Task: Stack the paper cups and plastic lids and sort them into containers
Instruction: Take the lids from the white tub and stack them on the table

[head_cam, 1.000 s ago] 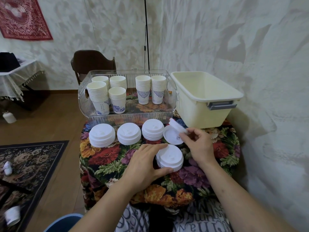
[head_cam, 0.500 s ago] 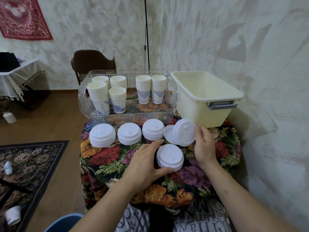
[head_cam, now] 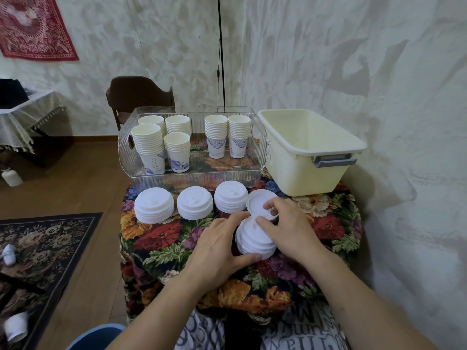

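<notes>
Cupping lid stack [head_cam: 255, 242]: left hand [head_cam: 214, 251] leftside, right hand [head_cam: 285, 223] atop.

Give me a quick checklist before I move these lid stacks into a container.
1. Near lid stack steadied by left hand: ok.
2. Top lid seated flush under right hand: cannot tell, fingers cover it.
3. Loose lid stacked: not ok, lies apart behind the stack.
4. Cream bin free for lids: ok.
5. Three rear lid stacks upright: ok.
6. Cups in clear tray: ok.
</notes>
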